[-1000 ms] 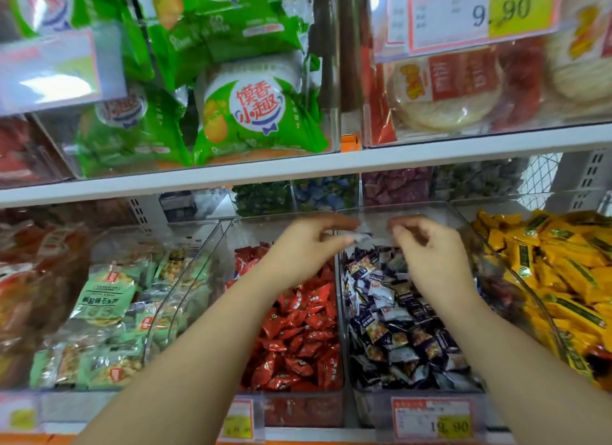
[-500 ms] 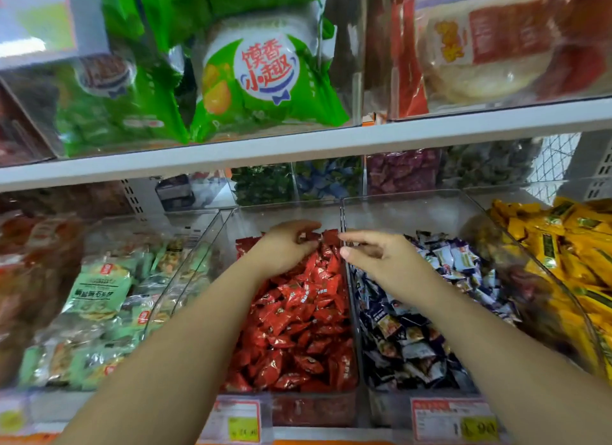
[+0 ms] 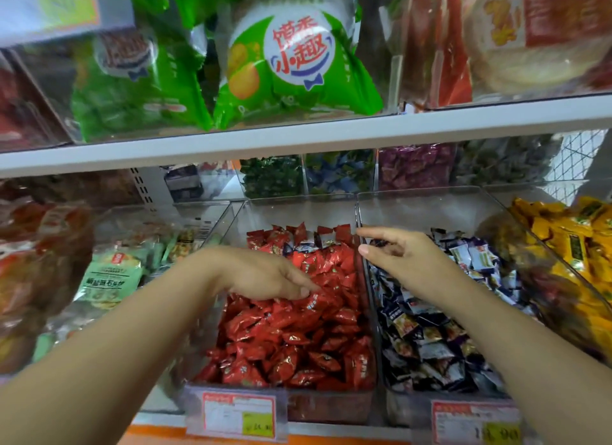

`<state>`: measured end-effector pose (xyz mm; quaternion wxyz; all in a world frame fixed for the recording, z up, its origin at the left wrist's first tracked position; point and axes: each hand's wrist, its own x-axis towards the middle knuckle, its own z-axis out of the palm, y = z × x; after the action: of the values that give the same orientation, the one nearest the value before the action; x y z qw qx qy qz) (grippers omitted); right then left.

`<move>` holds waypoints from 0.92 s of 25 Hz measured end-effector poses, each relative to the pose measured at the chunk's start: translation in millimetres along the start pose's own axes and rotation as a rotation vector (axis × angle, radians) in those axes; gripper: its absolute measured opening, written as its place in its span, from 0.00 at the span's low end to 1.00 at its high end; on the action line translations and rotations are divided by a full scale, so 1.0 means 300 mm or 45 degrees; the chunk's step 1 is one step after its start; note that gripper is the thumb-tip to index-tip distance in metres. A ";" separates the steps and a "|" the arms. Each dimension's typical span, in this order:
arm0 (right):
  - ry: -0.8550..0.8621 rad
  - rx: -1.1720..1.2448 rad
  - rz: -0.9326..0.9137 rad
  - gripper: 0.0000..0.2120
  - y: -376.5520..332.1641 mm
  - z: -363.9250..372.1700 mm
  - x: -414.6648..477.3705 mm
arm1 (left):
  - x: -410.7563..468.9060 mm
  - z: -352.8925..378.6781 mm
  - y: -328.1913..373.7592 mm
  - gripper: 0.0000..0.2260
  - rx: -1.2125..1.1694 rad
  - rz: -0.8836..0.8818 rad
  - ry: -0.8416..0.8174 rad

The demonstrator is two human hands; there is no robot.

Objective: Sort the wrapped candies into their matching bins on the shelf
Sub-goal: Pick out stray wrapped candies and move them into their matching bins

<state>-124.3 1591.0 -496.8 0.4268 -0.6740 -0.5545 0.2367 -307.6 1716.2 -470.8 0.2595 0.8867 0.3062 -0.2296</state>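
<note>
Left hand (image 3: pixel 265 275) lies on the red foil-wrapped candies (image 3: pixel 291 338) heaped in the middle clear plastic bin (image 3: pixel 298 212); fingers straight, touching the heap, gripping nothing. Right hand (image 3: pixel 400 259) hovers over the divider; fingers loosely extended, empty. A few stray dark-blue-and-white wrapped candies (image 3: pixel 309 244) sit at the far end of the red heap; their kind fills the right-hand clear bin (image 3: pixel 427 209). Judged light, crinkly and slippery; best pinched by a crimped wrapper end. Yellow packets (image 3: pixel 579 245) fill the bin further right.
</note>
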 end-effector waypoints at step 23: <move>-0.063 -0.021 0.058 0.17 -0.022 -0.002 -0.017 | -0.002 0.026 0.070 0.20 0.127 0.109 -0.095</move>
<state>-128.8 1586.0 -491.7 0.4018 -0.6841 -0.5513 0.2583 -296.1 1697.0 -469.5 0.2357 0.9016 0.2463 -0.2663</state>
